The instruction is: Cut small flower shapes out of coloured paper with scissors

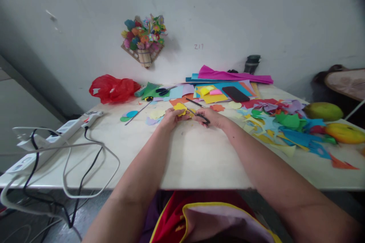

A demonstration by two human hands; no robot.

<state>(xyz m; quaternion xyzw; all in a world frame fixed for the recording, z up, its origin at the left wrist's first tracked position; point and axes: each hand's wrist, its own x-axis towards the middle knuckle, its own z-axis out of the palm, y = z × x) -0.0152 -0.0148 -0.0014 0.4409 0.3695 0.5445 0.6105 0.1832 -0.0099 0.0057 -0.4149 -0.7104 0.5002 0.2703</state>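
Note:
My left hand [172,117] pinches a yellow paper flower [180,108] with a scalloped edge, just above the table. My right hand [209,117] grips a pair of dark-handled scissors [203,119], whose blades point left at the flower's edge. Whether the blades touch the paper I cannot tell. Around the hands lie an orange paper flower [217,108], a pale yellow paper piece [156,113] and a dark pen-like stick [194,102]. Farther left, blue and green paper circles [132,114] rest beside a thin grey rod [138,113].
Colored paper scraps [285,121] spread over the right side, near two mango-like fruits [323,110]. Behind are paper sheets, a phone [235,93], a second pair of scissors [164,91] and a red plastic bag [114,89]. A power strip [61,131] with trailing cables occupies the left.

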